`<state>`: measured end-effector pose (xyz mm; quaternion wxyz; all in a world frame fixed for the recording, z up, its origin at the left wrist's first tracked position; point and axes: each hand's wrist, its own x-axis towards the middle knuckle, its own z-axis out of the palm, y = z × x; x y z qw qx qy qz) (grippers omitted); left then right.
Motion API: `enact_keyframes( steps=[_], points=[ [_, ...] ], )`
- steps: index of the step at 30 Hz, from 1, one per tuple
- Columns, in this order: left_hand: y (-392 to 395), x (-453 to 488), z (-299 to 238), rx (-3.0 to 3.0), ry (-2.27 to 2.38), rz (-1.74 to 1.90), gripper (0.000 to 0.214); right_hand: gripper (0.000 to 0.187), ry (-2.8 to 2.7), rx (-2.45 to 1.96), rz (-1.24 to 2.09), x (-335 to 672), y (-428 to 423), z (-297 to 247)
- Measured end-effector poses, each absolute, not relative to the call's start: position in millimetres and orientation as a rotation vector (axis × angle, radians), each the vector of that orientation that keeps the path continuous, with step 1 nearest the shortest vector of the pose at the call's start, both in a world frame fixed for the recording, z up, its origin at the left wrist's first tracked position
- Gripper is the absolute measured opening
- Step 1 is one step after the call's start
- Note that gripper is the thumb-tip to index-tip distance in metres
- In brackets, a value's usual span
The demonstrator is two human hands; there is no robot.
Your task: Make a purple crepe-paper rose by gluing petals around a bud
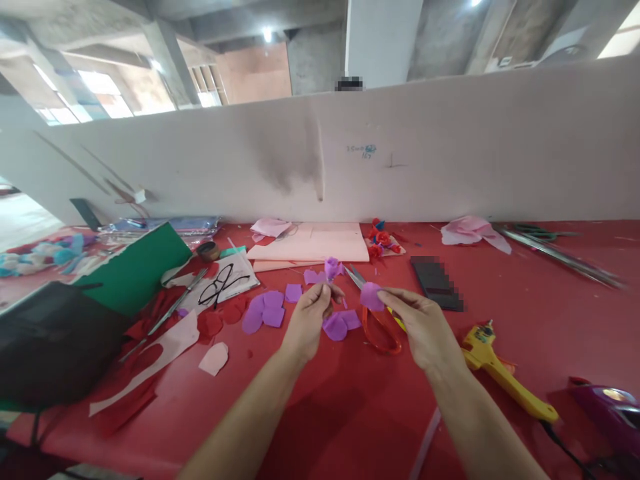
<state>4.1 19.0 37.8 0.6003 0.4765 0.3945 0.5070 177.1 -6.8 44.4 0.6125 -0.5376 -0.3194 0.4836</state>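
My left hand [309,321] is closed around the lower end of a small purple paper flower [333,268], whose ruffled head points up above the thumb. A rounded purple paper petal [371,297] is pinched between the thumb and fingers of my right hand [423,327], a short way right of the flower and apart from it. Beneath the petal lie scissors with orange-red handles [399,347], partly covered by it. Loose purple petals [264,312] are spread left of my left hand, and more purple pieces [340,325] lie between my hands.
A yellow glue gun [505,377] rests right of my right forearm. Behind it is a dark, partly blurred flat object [435,281]. Eyeglasses [220,285], red scraps and a dark bag [55,347] occupy the left. Pink sheets [320,241] and red flowers [383,239] lie by the wall.
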Motion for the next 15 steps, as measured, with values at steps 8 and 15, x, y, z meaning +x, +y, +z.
enact_keyframes(
  steps=[8,15],
  points=[
    [1,12,18,1.067,0.721,1.006,0.031,0.024,-0.5,-1.056,1.18,170,-4,41],
    [-2,13,12,1.038,0.644,1.064,0.027,0.024,-0.504,-1.007,1.243,160,-10,44]
  ],
)
